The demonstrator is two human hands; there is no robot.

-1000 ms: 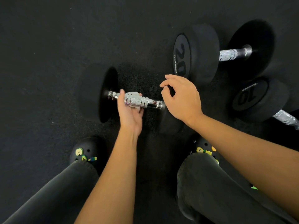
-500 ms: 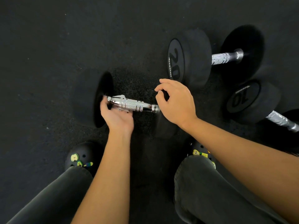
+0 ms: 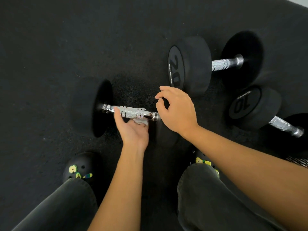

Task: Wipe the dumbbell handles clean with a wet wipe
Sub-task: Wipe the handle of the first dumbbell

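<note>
A black dumbbell lies on the floor in front of me, its chrome handle (image 3: 131,112) running left to right. Under that handle is my left hand (image 3: 133,130), palm up, with a crumpled white wet wipe (image 3: 140,122) held in its fingers against the bar's underside. My right hand (image 3: 176,110) rests on the dumbbell's right weight head (image 3: 166,135), fingers curled over its top, thumb and forefinger nearly touching. The left weight head (image 3: 103,107) stands free on the floor.
A dumbbell marked 20 (image 3: 190,65) lies at the back right and one marked 10 (image 3: 253,107) lies to its right, both with chrome handles. My two black clogs (image 3: 80,169) and dark trouser legs fill the bottom. The floor is black rubber matting (image 3: 50,64).
My left hand has slid right along the handle from the left end toward the middle, and the wipe now shows below the bar. My right hand stays on the right weight head.
</note>
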